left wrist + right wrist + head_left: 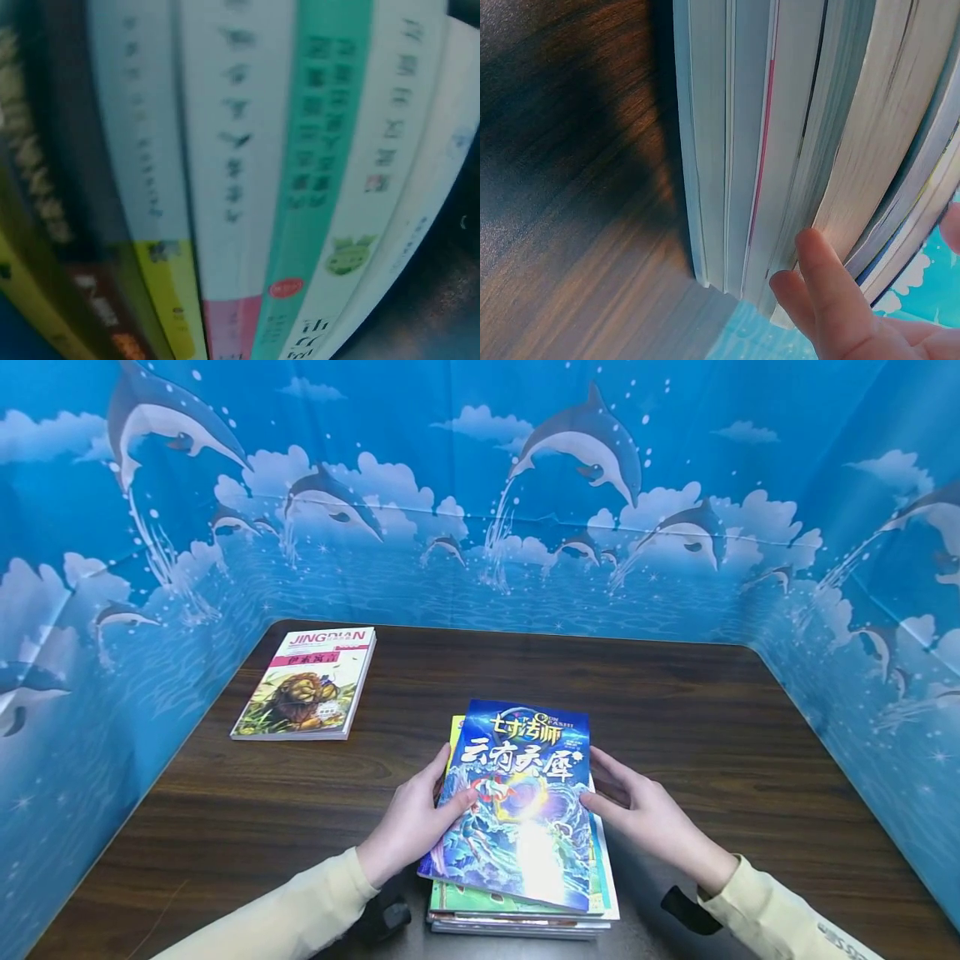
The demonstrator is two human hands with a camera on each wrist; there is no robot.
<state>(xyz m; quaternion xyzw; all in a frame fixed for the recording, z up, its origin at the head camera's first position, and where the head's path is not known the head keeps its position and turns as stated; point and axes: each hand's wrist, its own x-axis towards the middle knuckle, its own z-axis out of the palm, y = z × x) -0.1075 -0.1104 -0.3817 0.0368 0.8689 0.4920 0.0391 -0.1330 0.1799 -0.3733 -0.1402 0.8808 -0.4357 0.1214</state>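
1. One blue book (517, 835) lies on top of the stack (517, 928), straight in front of me, between my left hand (416, 814) and my right hand (645, 814).
2. Its long axis runs away from me, skewed against the pile: the far end leans right, and the near left corner juts past the stack. I judge that any move turns on this skew.
3. Neither hand is clearly nearer; both touch. My left thumb (456, 810) reaches farther over the cover, while my right thumb (602, 806) meets the right edge.
4. My right fingers (836, 289) lie extended against the page edges (780, 150), not wrapped round anything. My left fingertips are partly hidden, so I cannot tell whether they pinch.
5. Spines (236, 172) face my left side.
6. The lion book (303, 689) lies well apart on the table (675, 718), far left, nearer my left hand.
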